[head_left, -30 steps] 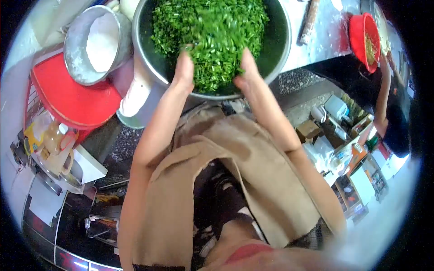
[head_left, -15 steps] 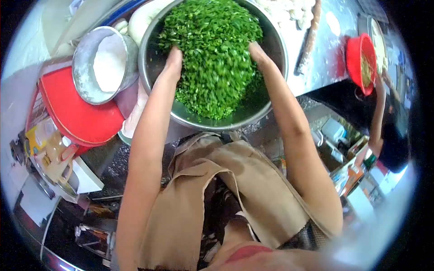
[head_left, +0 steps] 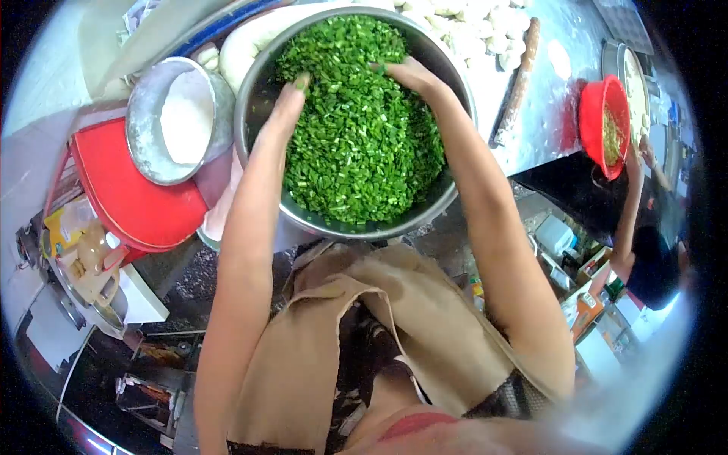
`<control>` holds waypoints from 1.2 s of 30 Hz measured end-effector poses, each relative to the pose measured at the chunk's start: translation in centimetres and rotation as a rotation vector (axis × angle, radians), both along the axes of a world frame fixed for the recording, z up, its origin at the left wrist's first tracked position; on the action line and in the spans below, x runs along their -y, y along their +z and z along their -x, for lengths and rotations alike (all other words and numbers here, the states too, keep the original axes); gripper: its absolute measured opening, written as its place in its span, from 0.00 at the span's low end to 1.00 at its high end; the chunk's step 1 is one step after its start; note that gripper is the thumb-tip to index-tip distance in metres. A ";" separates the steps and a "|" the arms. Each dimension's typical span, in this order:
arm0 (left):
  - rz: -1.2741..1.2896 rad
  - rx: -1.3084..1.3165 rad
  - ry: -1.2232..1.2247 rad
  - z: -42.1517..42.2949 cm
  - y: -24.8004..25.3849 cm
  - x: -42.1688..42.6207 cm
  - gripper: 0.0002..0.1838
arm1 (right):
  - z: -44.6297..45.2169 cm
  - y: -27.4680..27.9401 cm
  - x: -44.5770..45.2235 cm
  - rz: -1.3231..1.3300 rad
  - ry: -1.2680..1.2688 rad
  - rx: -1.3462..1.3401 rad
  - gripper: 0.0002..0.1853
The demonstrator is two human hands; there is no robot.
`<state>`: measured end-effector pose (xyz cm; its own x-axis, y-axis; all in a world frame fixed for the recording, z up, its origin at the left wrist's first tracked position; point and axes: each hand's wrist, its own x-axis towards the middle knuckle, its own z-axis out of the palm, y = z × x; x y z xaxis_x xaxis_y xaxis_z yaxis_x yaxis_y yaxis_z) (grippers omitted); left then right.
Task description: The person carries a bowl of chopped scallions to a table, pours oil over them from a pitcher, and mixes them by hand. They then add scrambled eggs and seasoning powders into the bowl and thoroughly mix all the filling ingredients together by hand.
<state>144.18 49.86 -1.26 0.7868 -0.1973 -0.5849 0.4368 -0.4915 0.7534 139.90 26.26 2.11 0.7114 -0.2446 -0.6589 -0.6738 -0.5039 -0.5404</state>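
Note:
A wide steel bowl [head_left: 472,98] in front of me holds a big heap of finely chopped greens [head_left: 360,152] that look like chives. On the left side of the heap, my left hand [head_left: 290,102] is sunk into them, with the thumb showing and the other fingers buried. My right hand [head_left: 413,76] digs in from the upper right, its thumb stretched inward with green bits stuck to it. Its other fingertips are hidden in the leaves. A clump of greens is piled between both hands.
Left of the bowl, a metal pot [head_left: 140,125] of white flour leans by a red lid-like surface [head_left: 136,197]. Pale dough pieces [head_left: 478,30] and a floury rolling pin [head_left: 519,83] lie behind. At right, another person's hand [head_left: 637,155] is near a red basin [head_left: 599,121].
The bowl and table sit lower in the view. The right hand has turned inward over the heap. The greens, blurred by motion before, now lie spread toward the bowl's near side.

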 end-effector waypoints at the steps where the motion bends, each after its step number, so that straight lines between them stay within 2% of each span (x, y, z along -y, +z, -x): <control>1: -0.003 -0.006 -0.137 -0.3 0.4 -0.1 0.29 | 0.2 1.3 -0.2 -0.020 0.077 0.002 0.45; 2: -0.007 -0.008 -0.278 -0.8 1.1 -0.3 0.26 | 0.3 2.9 -0.4 -0.041 0.151 0.008 0.44; 3: 0.107 -0.043 -0.325 -0.2 3.1 -0.6 0.22 | 1.0 2.7 -0.1 -0.075 0.229 0.065 0.40; 4: 0.208 -0.048 -0.494 -0.2 4.5 -1.2 0.25 | 1.6 3.8 -0.5 -0.147 0.309 0.044 0.36; 6: 0.234 0.049 -0.536 1.6 9.0 -1.8 0.23 | 4.1 7.9 -1.2 -0.104 0.477 0.142 0.32; 8: 0.066 0.182 -0.576 3.1 9.9 -2.8 0.27 | 6.8 9.3 -2.2 -0.082 0.514 0.290 0.29; 10: -0.201 0.354 -0.670 4.6 10.8 -3.1 0.30 | 9.7 9.7 -4.4 0.297 0.533 0.280 0.34; 11: -0.300 0.424 -0.705 5.5 11.2 -3.2 0.32 | 10.5 11.3 -5.6 0.316 0.516 0.185 0.36; 12: -0.298 0.428 -0.728 6.0 12.1 -3.0 0.33 | 11.8 11.5 -6.3 0.293 0.488 0.311 0.35; 14: -0.309 0.439 -0.672 6.3 12.6 -2.3 0.33 | 12.6 11.0 -6.3 0.166 0.401 0.347 0.32; 15: -0.240 0.465 -0.603 5.6 12.3 -1.8 0.33 | 12.5 10.2 -5.8 0.198 0.316 0.515 0.31; 16: -0.174 0.490 -0.528 4.4 11.6 -1.2 0.33 | 11.1 9.2 -4.6 0.164 0.262 0.567 0.33; 18: -0.096 0.594 -0.444 0.9 9.4 0.0 0.31 | 6.8 5.6 -2.3 0.327 0.232 0.657 0.35; 19: 0.026 0.346 -0.402 -0.6 9.3 0.7 0.31 | 3.7 3.5 -1.2 0.280 0.264 0.470 0.36; 20: 0.235 0.443 -0.403 -2.3 2.9 0.2 0.30 | 1.0 1.5 -1.0 0.200 0.257 0.378 0.39; 22: 0.235 0.207 -0.223 -3.7 0.5 1.5 0.28 | -3.0 -2.0 -1.5 0.011 0.196 0.262 0.45; 23: 0.243 0.120 -0.249 -3.7 0.7 1.3 0.28 | -4.0 -2.1 -1.9 -0.038 0.285 0.213 0.46; 24: 0.252 0.035 -0.283 -4.1 1.4 1.3 0.27 | -3.8 -0.2 -1.8 -0.157 0.374 0.136 0.46; 25: 0.262 0.093 -0.368 -3.3 3.6 0.5 0.27 | -2.6 3.3 -1.9 -0.125 0.441 0.116 0.47; 26: 0.269 0.132 -0.346 -1.5 6.7 0.4 0.24 | -1.0 6.3 -2.0 -0.091 0.507 0.097 0.47; 27: 0.256 0.233 -0.497 0.1 9.0 -0.4 0.22 | 0.8 6.0 -2.2 -0.078 0.556 0.190 0.46; 28: 0.241 0.337 -0.646 1.5 10.7 -1.3 0.20 | 2.3 7.8 -1.8 -0.129 0.678 0.190 0.42; 30: 0.318 0.602 -0.787 3.8 12.3 -3.1 0.18 | 3.5 12.4 -1.4 -0.066 0.748 0.191 0.34; 31: 0.503 0.378 -0.624 4.0 12.4 -3.1 0.18 | 2.5 11.9 -1.4 -0.122 0.716 0.202 0.33; 32: 0.523 0.352 -0.492 3.7 10.4 -3.8 0.20 | 1.1 11.3 -1.6 -0.157 0.660 0.219 0.35; 34: -0.367 0.888 -0.693 2.3 2.6 -6.2 0.24 | -3.5 7.3 -3.1 0.230 0.593 0.000 0.36; 35: -0.091 0.396 -0.255 2.3 0.9 -4.7 0.30 | -5.4 0.2 -3.5 0.112 0.618 0.128 0.35; 36: 0.013 0.241 -0.247 0.9 -1.9 -4.1 0.33 | -6.8 -6.5 -3.9 -0.014 0.643 0.243 0.35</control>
